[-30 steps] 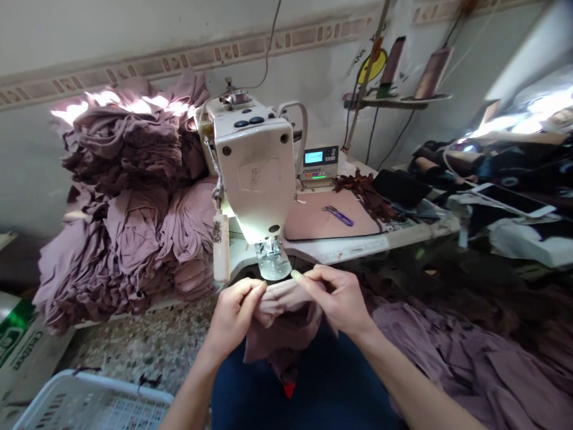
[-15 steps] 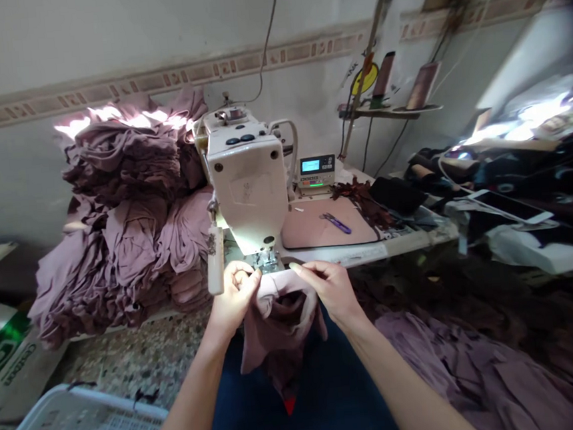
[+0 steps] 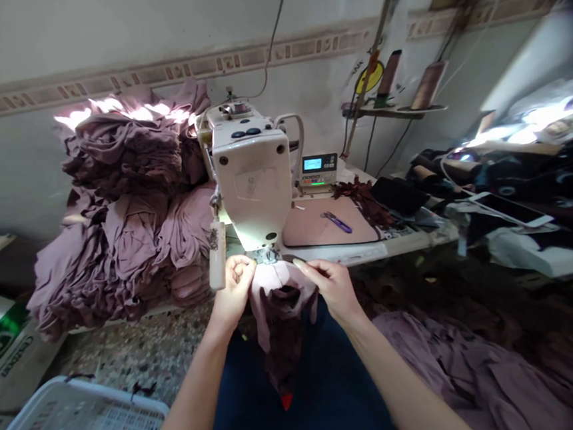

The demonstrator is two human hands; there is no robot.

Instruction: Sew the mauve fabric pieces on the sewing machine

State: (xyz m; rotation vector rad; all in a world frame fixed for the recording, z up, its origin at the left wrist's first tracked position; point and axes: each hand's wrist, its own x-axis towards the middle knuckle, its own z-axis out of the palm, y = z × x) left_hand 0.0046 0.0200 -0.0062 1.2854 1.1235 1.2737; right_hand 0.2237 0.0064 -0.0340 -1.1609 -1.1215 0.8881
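Note:
A mauve garment piece [image 3: 285,285] hangs from the front of the white sewing machine [image 3: 254,184], its upper edge at the presser foot [image 3: 270,253]. My left hand [image 3: 237,283] pinches that edge on the left, close beside a pale upright bar [image 3: 216,256] on the machine. On the right, my right hand [image 3: 327,282] grips the same edge between thumb and fingers. Below, the cloth droops in dark folds over my lap and ends in a small red tip [image 3: 287,401].
Stacked mauve garments [image 3: 130,208] rise left of the machine. Purple thread snips [image 3: 337,222] lie on a pinkish mat [image 3: 313,236]; behind it stands a control panel [image 3: 319,170]. A phone [image 3: 511,210] rests at right. A white basket [image 3: 94,419] sits lower left, more mauve cloth [image 3: 460,360] lower right.
The garment's edge has moved forward to the presser foot, and its hanging folds have shifted. Both hands keep their pinch. The view has tilted slightly.

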